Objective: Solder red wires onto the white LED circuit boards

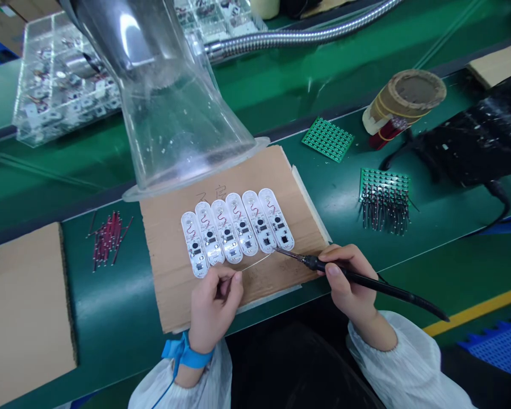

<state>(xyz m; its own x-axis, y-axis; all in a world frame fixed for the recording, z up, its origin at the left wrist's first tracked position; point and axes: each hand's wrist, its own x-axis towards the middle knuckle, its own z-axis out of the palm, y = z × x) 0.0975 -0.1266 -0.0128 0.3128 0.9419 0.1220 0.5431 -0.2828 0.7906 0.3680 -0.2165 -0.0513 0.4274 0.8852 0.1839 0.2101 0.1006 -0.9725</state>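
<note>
Right hand (344,278) pinches the soldering iron (366,279) pen-style, tip on the rightmost LED board (276,226) of six on the cardboard pad (170,272). Left hand (215,304) pinches solder wire (255,263). IMO feed wire w/ short touches, keep the tip steady.

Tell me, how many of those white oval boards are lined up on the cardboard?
6 white boards, side by side in one slanted row on the cardboard, under the clear funnel. None looks hidden.
</note>
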